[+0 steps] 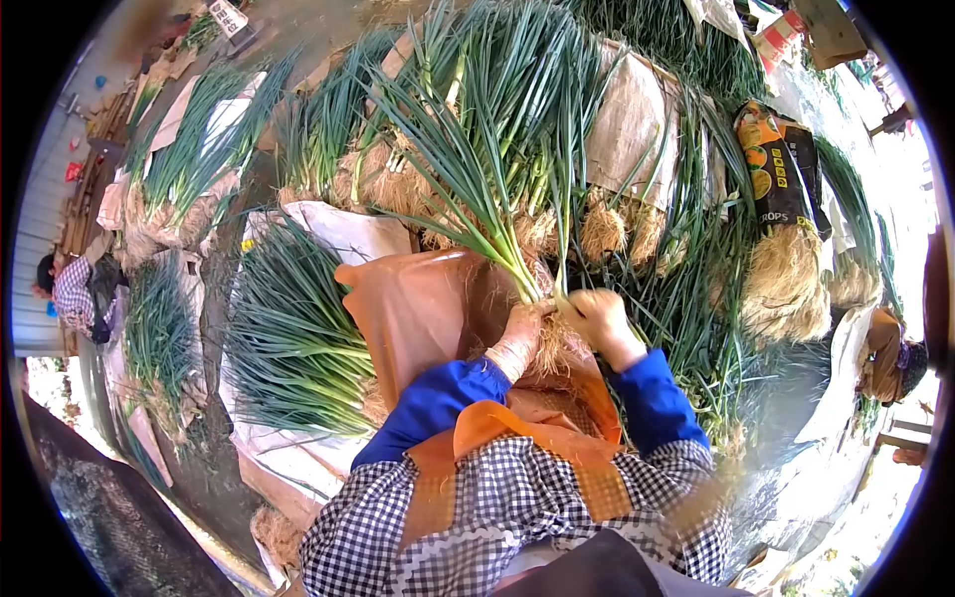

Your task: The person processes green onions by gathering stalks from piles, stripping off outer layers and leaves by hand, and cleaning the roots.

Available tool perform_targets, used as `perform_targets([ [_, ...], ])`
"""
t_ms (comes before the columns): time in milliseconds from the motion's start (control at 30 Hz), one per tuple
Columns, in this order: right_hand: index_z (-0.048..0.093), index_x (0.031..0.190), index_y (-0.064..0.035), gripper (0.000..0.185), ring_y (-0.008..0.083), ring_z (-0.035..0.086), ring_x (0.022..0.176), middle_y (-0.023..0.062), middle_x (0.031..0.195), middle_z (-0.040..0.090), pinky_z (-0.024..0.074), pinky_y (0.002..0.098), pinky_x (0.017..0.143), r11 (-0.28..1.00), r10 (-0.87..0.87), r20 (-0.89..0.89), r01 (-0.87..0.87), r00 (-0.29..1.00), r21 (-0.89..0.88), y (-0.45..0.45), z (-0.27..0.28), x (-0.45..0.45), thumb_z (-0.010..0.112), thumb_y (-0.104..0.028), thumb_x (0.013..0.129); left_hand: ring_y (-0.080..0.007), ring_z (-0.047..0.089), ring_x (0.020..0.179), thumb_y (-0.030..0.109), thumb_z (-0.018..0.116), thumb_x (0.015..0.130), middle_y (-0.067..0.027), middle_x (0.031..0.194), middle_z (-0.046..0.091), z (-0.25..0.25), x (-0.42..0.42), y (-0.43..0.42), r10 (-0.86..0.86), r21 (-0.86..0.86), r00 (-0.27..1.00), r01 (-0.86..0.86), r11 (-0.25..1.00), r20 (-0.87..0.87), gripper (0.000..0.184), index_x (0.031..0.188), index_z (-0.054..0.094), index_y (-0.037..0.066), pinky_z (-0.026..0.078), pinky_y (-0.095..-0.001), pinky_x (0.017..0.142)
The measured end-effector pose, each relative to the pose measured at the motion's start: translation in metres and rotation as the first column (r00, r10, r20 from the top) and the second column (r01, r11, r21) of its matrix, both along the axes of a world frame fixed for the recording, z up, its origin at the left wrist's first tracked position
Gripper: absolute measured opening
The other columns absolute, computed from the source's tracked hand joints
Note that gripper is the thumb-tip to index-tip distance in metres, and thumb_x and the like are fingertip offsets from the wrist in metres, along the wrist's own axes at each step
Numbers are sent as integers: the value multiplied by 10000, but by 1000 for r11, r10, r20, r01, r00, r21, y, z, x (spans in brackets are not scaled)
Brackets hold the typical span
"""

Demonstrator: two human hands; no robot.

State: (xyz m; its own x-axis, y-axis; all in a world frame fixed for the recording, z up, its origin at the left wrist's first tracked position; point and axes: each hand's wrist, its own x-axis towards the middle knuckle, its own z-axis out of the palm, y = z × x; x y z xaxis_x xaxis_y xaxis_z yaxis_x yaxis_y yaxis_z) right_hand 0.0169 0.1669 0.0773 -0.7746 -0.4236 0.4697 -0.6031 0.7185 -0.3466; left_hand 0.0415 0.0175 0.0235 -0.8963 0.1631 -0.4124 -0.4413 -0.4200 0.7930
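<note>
My left hand (519, 333) is closed around the white lower stems of a bunch of green onions (487, 224), whose leaves fan up and away from me. Stringy roots (550, 350) hang below that grip. Close beside it, my right hand (599, 320) is curled at the base of a single green onion (563, 224) standing nearly upright; its fingertips are partly hidden. Both hands are above an orange-brown apron (413, 303) spread over my lap, with loose root bits on it.
A pile of green onions (298, 338) lies on sheeting to the left. More rooted bunches (602, 229) stand ahead, near a pale sack (632, 129). A black printed bag (781, 169) covers a bunch at right. Other people (75, 294) sit at the far left and right (895, 363).
</note>
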Motion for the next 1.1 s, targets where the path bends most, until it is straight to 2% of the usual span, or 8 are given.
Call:
perform_targets([
  [167, 472, 564, -77, 324, 236, 543, 428, 86, 498, 511, 410, 340, 401, 892, -404, 305, 445, 863, -78, 89, 41, 71, 657, -213, 793, -165, 591, 575, 91, 634, 807, -62, 718, 615, 24, -5, -7, 52, 240, 932, -147, 960, 360, 172, 938, 628, -20, 508, -270, 546],
  [333, 621, 1104, -46, 573, 285, 590, 1040, 174, 1084, 619, 459, 378, 881, 707, -634, 737, -209, 236, 675, 83, 36, 40, 400, -529, 890, -147, 595, 618, 81, 622, 816, -58, 743, 622, 33, -10, -7, -32, 327, 943, -83, 941, 331, 163, 949, 631, -12, 500, -249, 555],
  [433, 553, 1138, -11, 456, 279, 602, 990, 180, 1069, 613, 478, 346, 837, 914, -133, 696, 359, 706, -190, 23, 33, 10, 616, -351, 842, -134, 588, 624, 77, 624, 813, -50, 754, 623, 37, -7, -11, -38, 205, 952, -26, 979, 302, 175, 966, 634, -8, 487, -235, 567],
  [600, 621, 701, -63, 376, 187, 560, 516, 51, 575, 581, 466, 328, 540, 981, -117, 559, 7, 821, 194, -29, 27, -21, 549, -385, 883, -155, 591, 682, 15, 617, 772, -73, 800, 617, 10, -3, -12, 72, -17, 992, -70, 997, 108, 203, 971, 610, -22, 496, -269, 612],
  [733, 437, 531, -76, 388, 119, 345, 431, 8, 487, 393, 342, 304, 417, 904, 364, 519, -158, 773, -398, -6, 38, 17, 550, -202, 881, -135, 574, 649, 57, 571, 816, -50, 772, 610, 24, -4, -18, 129, 133, 984, -144, 981, 119, 173, 970, 605, -16, 485, -242, 589],
  [833, 680, 878, -108, 153, 200, 615, 717, 132, 727, 623, 490, 330, 632, 945, 251, 920, -280, 299, -167, 31, 63, 10, 595, -233, 849, -119, 507, 554, 142, 579, 853, -24, 692, 555, 10, -21, -44, -112, 464, 951, -36, 885, 288, 208, 999, 578, -6, 432, -222, 499],
  [967, 658, 974, -65, 330, 231, 646, 818, 129, 913, 669, 517, 348, 697, 949, 129, 279, -200, 952, 245, 60, -89, -90, 592, -365, 852, -132, 517, 630, 199, 601, 854, -24, 741, 510, 44, -37, -69, 10, 457, 1000, -7, 890, -4, 243, 1017, 532, 32, 449, -241, 538],
  [1100, 674, 827, -48, 502, 278, 647, 780, 154, 817, 663, 509, 377, 693, 817, -575, 515, 413, 636, 402, -24, -17, -170, 549, -534, 804, -186, 584, 732, 164, 602, 835, -72, 843, 588, 86, -66, -75, 14, 550, 986, 82, 831, -168, 226, 1006, 554, 23, 500, -288, 702],
])
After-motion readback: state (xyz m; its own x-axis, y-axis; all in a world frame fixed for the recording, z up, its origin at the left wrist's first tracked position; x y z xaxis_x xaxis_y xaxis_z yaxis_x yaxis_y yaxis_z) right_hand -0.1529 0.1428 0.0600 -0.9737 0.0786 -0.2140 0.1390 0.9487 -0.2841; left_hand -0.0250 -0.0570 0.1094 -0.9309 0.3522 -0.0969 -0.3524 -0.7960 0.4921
